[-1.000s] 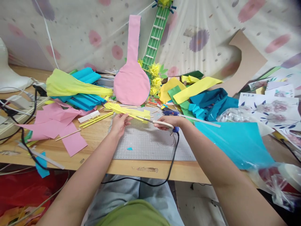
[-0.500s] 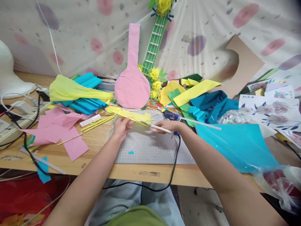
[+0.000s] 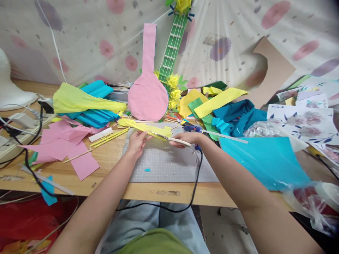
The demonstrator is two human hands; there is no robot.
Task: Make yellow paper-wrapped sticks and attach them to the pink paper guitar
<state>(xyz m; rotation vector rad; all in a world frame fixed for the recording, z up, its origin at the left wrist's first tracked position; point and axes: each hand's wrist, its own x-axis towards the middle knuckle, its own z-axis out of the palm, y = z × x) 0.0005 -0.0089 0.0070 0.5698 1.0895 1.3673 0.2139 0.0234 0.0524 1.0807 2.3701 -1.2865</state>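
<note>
My left hand (image 3: pixel 138 143) pinches a strip of yellow crepe paper (image 3: pixel 132 124) above the grey cutting mat (image 3: pixel 161 165). My right hand (image 3: pixel 183 139) is closed round the white handles of a pair of scissors (image 3: pixel 160 136), whose blades point left along the yellow paper, close to my left fingertips. Part of the paper lies behind the blades. A blue glue gun (image 3: pixel 192 129) rests just beyond my right hand, partly hidden by it. Behind the mat a pink paper banjo-like shape (image 3: pixel 148 98) stands upright.
Pink paper pieces (image 3: pixel 82 160), yellow sticks (image 3: pixel 109 137) and a power strip (image 3: pixel 16 144) lie on the left. A blue sheet (image 3: pixel 261 160) and floral paper (image 3: pixel 302 123) lie on the right. A green fretted neck with yellow flowers (image 3: pixel 172 47) leans behind. A black cord (image 3: pixel 195 190) hangs over the table edge.
The scissors' blades have shifted slightly along the yellow paper, and the white handles look more spread or turned. Both hands stay nearly in place; the view has moved slightly.
</note>
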